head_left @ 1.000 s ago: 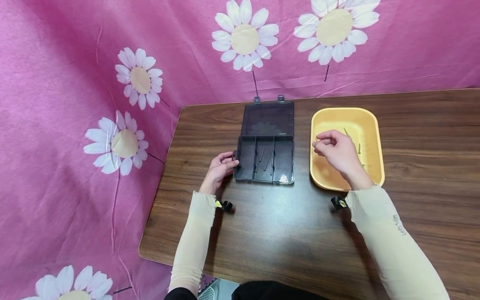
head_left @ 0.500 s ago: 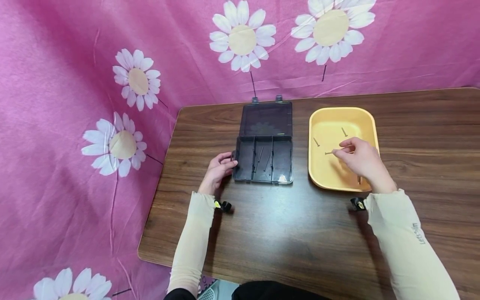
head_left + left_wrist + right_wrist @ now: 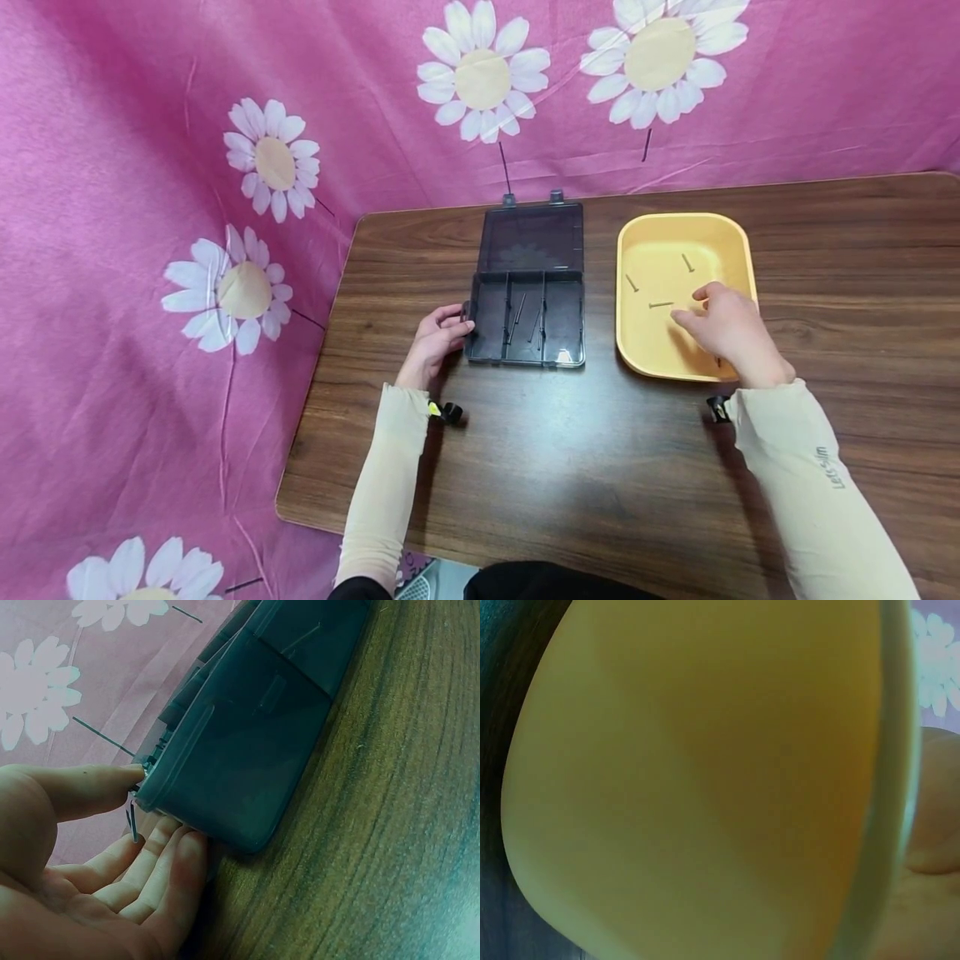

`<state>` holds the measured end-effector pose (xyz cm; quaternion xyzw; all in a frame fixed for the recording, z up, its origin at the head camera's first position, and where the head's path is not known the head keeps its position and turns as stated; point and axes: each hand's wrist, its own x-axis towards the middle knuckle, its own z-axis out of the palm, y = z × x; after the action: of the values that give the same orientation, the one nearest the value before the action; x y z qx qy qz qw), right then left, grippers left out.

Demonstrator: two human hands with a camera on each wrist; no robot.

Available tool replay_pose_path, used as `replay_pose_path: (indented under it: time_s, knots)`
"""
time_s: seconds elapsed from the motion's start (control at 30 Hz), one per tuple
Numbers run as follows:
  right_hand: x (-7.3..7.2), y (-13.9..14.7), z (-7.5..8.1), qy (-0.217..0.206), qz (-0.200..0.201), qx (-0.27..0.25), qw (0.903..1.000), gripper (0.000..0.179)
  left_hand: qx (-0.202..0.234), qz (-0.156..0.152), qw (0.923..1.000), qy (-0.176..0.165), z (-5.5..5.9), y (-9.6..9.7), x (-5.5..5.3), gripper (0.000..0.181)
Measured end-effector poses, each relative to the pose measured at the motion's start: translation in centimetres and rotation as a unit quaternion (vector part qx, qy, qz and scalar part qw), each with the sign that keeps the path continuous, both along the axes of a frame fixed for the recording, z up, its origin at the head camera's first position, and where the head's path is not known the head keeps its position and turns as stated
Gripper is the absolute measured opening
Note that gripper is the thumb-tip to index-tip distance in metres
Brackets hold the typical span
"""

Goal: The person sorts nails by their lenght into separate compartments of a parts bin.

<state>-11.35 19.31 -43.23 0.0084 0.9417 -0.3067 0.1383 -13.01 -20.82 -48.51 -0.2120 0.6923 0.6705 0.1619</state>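
My left hand [image 3: 433, 342] holds the left edge of a dark, see-through compartment box [image 3: 564, 312], thumb on top and fingers beneath; the left wrist view shows this grip at the box's side wall [image 3: 240, 750]. The lid [image 3: 532, 237] lies folded back. Several thin dark screws [image 3: 520, 308] rest in the middle compartment. Over the right part of a yellow tray [image 3: 630, 342] hovers my right hand [image 3: 727, 329], thumb and forefinger apart, nothing visible between them. A pale screw [image 3: 660, 305] lies just left of its fingertips, with two more [image 3: 632, 283] farther back.
Another screw [image 3: 718, 362] shows partly beneath the right hand. In the right wrist view the tray's outer wall [image 3: 705, 780] hides most of that hand. A wooden table [image 3: 555, 467] carries box and tray, with a pink flowered cloth [image 3: 375, 100] behind.
My right hand has shifted right across the tray. A screw at its fingertips half a second ago now lies apart from them on the tray floor. The left hand keeps its hold.
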Motion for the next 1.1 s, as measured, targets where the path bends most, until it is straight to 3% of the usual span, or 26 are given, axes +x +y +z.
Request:
replay_pose_path:
  time_s: [0.37,0.63,1.1]
  knots:
    - [0.3,-0.6,-0.4,-0.032,0.000,-0.001,0.9995,0.060,0.001,0.002,1.0000,0.002,0.1,0.0,0.0,0.045]
    - [0.4,-0.6,-0.6,-0.011,-0.018,-0.028,0.9994,0.056,-0.001,0.004,1.0000,-0.004,0.0,0.1,-0.1,0.045]
    - [0.4,0.1,-1.5,-0.008,0.010,0.017,0.9998,0.039,0.008,-0.003,0.9999,0.005,-0.1,0.0,0.0,0.047]
